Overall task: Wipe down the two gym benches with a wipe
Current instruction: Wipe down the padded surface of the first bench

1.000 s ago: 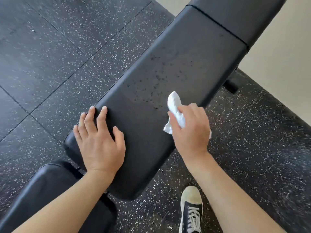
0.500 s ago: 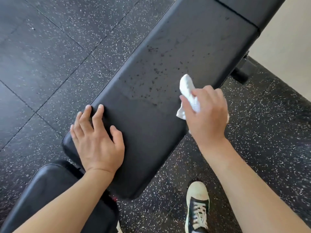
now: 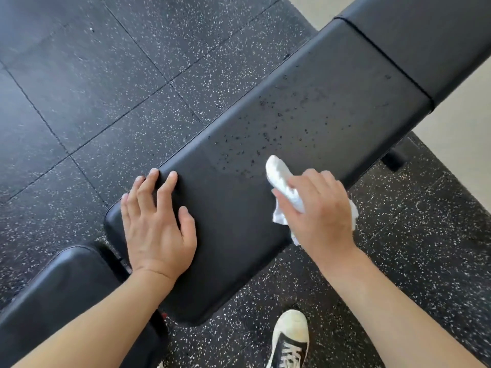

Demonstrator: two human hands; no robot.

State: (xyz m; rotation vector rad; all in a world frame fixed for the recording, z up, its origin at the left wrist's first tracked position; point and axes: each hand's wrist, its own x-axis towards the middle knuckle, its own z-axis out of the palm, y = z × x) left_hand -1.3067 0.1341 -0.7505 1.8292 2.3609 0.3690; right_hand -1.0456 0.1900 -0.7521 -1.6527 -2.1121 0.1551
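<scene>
The left hand (image 3: pixel 156 229) lay flat, fingers straight, on the bench pad (image 3: pixel 265 155); at three o'clock, the right hand (image 3: pixel 321 213) gripped a wipe (image 3: pixel 281 179), seemingly touching the pad.

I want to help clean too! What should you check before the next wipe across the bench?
1. Wipe held in right hand: ok.
2. Left hand flat on the bench pad, steadying it: ok.
3. Dark specks gone from the pad: not ok, many remain ahead of the wipe.
4. Wipe touching the pad: cannot tell.
5. Shoe clear of the bench: ok.
</scene>
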